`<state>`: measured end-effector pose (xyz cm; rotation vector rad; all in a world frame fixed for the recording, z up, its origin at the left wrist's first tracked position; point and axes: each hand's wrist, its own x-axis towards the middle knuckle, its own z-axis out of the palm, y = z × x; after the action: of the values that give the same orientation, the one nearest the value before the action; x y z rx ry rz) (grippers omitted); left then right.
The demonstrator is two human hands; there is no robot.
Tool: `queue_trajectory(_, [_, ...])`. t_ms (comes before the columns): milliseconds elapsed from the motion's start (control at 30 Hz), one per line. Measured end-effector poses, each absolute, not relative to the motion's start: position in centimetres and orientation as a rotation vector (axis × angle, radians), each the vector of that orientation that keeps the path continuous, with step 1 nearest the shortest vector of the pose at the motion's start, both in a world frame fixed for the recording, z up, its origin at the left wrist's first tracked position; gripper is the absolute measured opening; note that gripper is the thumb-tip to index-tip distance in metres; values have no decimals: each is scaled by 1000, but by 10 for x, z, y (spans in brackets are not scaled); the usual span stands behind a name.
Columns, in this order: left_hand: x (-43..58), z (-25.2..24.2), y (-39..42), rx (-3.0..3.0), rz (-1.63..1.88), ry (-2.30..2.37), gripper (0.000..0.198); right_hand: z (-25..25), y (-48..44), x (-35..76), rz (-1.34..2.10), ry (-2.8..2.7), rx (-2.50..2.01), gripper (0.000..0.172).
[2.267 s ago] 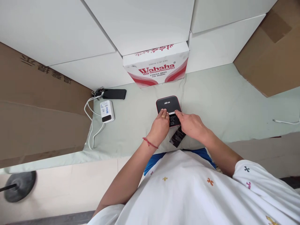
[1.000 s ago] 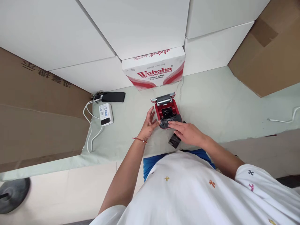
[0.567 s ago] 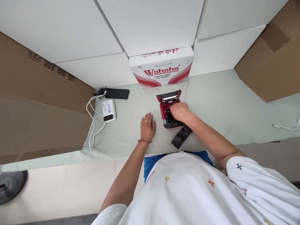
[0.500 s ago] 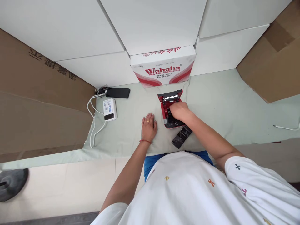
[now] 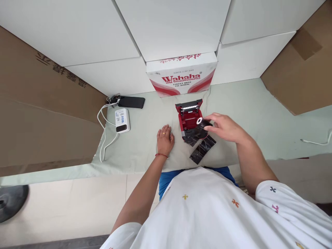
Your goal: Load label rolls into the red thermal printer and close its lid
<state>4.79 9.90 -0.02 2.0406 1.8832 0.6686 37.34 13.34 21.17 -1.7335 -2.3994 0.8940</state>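
A small red and black printer (image 5: 188, 117) sits on the pale green cloth (image 5: 241, 103) with its lid swung open toward the back. My right hand (image 5: 225, 127) holds a black roll with a white core (image 5: 201, 122) just above the printer's front right. A black strip (image 5: 201, 149) trails from the roll down onto the cloth. My left hand (image 5: 165, 139) rests flat on the cloth left of the printer, fingers together, holding nothing.
A red and white Wahaha carton (image 5: 181, 74) stands behind the printer among white boxes (image 5: 166, 27). A white power bank (image 5: 121, 120) with a white cable and a black phone (image 5: 131, 102) lie at the left. Brown cardboard (image 5: 38, 114) flanks both sides.
The printer lid was shut and now stands open. My right hand reached into the compartment and has lifted the black roll out to the right. My left hand moved off the printer onto the cloth.
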Motion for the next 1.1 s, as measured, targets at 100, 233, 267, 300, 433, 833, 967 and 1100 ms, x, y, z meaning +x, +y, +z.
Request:
queue_trajectory(100, [48, 0, 99, 2050, 672, 1883, 52, 196, 124, 423, 881, -2331, -1939, 42])
queue_trajectory(233, [49, 0, 99, 2055, 679, 1887, 52, 163, 112, 457, 828, -2322, -2235, 34])
queue_trajectory(267, [49, -1, 99, 2056, 680, 1890, 52, 156, 108, 457, 815, -2311, -2289, 33])
queue_trajectory(300, [49, -1, 99, 2056, 680, 1893, 52, 150, 104, 455, 800, -2300, -2329, 35])
queue_trajectory(433, [48, -1, 99, 2063, 682, 1894, 49, 137, 90, 425, 755, -2291, -2307, 50])
queue_trajectory(833, [46, -3, 98, 2041, 719, 1872, 47, 166, 87, 390, 1389, -2678, -1549, 42])
queue_trajectory(967, [46, -3, 99, 2035, 714, 1872, 47, 203, 111, 387, 1430, -2552, -1231, 50])
queue_trajectory(1100, [46, -1, 98, 2035, 712, 1866, 46, 212, 142, 348, 912, -2602, -1685, 52])
